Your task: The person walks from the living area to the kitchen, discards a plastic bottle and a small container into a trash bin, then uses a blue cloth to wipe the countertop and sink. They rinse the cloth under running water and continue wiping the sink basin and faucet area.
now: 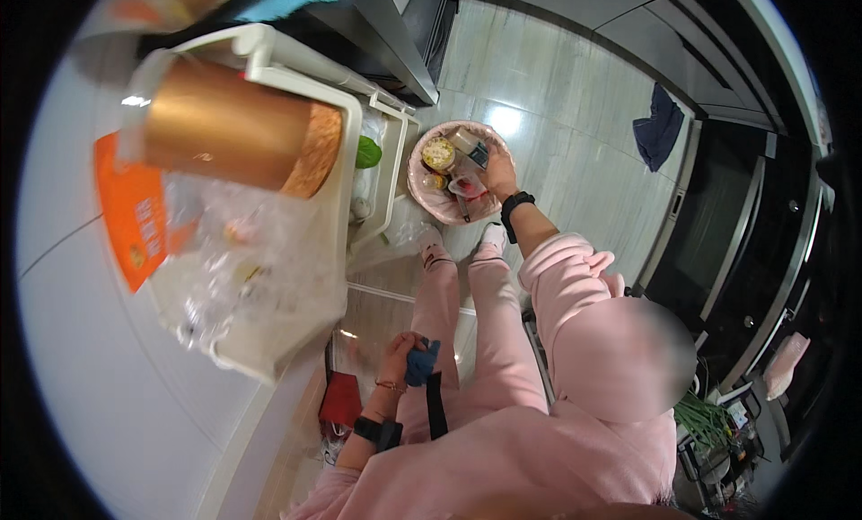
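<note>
My left hand (pixel 403 350) is closed around a crumpled blue cloth (pixel 422 362), just above my left thigh. Out in front, my right hand (pixel 500 172) reaches over the right side of a round bin with a pinkish liner (pixel 419 195). Its fingers grip the end of a small pale container with a dark label (pixel 477 152). Inside the bin lie a tub with pale, crumbly contents (pixel 439 153), a small yellowish jar (pixel 434 181) and a clear plastic piece with red on it (pixel 467 185). The fingertips of my right hand are partly hidden.
At left stands a cream plastic storage rack (pixel 306 250), bearing a copper-coloured canister with a cork end (pixel 229 126), an orange packet (pixel 135 210) and clear plastic bags. A green leaf (pixel 368 152) shows lower down. Dark cloth (pixel 656 129) lies right; a red bag (pixel 340 399) stands lower left.
</note>
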Demonstrator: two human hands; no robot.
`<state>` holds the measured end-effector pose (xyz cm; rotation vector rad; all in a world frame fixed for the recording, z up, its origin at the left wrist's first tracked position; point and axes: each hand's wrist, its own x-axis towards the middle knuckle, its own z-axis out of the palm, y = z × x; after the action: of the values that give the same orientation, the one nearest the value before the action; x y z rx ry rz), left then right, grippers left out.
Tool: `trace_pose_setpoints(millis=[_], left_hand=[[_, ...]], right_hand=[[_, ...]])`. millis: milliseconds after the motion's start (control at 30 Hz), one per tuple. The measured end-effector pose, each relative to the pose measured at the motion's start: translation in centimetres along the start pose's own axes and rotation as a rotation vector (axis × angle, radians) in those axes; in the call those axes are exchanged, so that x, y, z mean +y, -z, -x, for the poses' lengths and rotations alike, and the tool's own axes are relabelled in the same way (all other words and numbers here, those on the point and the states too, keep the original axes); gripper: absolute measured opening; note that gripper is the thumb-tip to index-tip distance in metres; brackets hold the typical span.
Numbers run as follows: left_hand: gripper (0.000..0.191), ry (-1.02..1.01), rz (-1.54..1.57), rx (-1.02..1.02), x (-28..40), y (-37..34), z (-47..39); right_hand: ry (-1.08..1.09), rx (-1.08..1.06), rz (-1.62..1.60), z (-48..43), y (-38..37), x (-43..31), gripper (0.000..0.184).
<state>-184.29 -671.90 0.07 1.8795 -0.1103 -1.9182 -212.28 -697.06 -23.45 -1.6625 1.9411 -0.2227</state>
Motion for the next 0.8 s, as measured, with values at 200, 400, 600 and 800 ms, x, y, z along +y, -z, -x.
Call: trace_pose_setpoints(millis=[200, 400, 600, 800], left_hand=[[0.015, -0.188, -0.218, -0.036, -0.8, -3.4, -12.5], [0.036, -0.597, -0.509, 0.304, 2.1, -12.7, -30.4], [0.074, -0.591, -1.084, 0.566, 3.1, -14.0, -37.9], [0.093, -0.348, -1.233, 0.472, 4.5, -15.2, -38.7]], right_hand=[[-0.085, 0.035, 0.145, -2.8, -6.4, 0.7, 0.065], [-0.068, 0.166, -0.327, -1.2, -4.6, 2.5, 0.056], [0.123, -0.03, -0.613, -1.7, -2.4, 3.6, 0.053], [0.172, -0.554, -0.718, -5.5, -4.4, 2.6, 0.066]])
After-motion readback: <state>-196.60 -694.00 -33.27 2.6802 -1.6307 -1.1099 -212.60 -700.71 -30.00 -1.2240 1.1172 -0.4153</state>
